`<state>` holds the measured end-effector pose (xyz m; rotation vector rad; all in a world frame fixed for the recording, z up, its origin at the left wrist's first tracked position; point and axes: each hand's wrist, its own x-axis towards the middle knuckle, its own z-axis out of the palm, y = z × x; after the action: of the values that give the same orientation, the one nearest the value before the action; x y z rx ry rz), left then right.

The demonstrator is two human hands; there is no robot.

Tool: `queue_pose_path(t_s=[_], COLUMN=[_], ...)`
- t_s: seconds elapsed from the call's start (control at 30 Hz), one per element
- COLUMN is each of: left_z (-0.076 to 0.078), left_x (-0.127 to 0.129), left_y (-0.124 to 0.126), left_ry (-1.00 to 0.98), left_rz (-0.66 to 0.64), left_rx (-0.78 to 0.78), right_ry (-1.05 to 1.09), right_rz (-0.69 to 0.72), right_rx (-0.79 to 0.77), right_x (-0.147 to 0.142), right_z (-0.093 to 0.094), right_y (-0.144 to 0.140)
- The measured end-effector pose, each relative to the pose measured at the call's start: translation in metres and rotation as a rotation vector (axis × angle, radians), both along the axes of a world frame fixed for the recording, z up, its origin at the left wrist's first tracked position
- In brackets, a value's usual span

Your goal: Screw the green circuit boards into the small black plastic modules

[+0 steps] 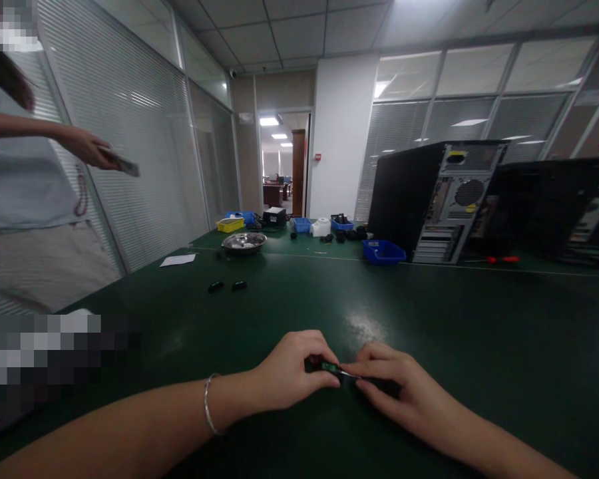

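Note:
My left hand (299,369), with a silver bangle at the wrist, pinches a small dark piece with a green circuit board (329,366) between thumb and fingers. Opposite it, my right hand (399,379) holds a thin silvery metal tool (348,374), its kind too small to make out, between thumb and forefinger. The tool's tip meets the near end of the green piece. Both hands are just above the green table (289,313). Farther forward on the left lie two small dark pieces, one dark piece (215,287) and another dark piece (239,285) beside it.
A metal bowl (244,243), a white paper (178,260), a yellow tray (230,225) and a blue bin (384,251) stand farther back. Black computer towers (404,199) occupy the right. At left, another person (30,173) stands holding a flat object.

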<state>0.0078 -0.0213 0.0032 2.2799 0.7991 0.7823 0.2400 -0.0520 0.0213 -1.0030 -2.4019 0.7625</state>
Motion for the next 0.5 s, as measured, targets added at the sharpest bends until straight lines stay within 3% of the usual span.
queue_pose_path(t_s=[0.5], left_z=[0.0002], left_x=[-0.005], left_y=[0.0016], left_ry=[0.015], left_rz=[0.059], left_rx=[-0.033], right_ry=[0.015], right_rz=[-0.008], right_rx=[0.009], right_x=[0.0026], right_z=[0.0015], right_y=[0.0014])
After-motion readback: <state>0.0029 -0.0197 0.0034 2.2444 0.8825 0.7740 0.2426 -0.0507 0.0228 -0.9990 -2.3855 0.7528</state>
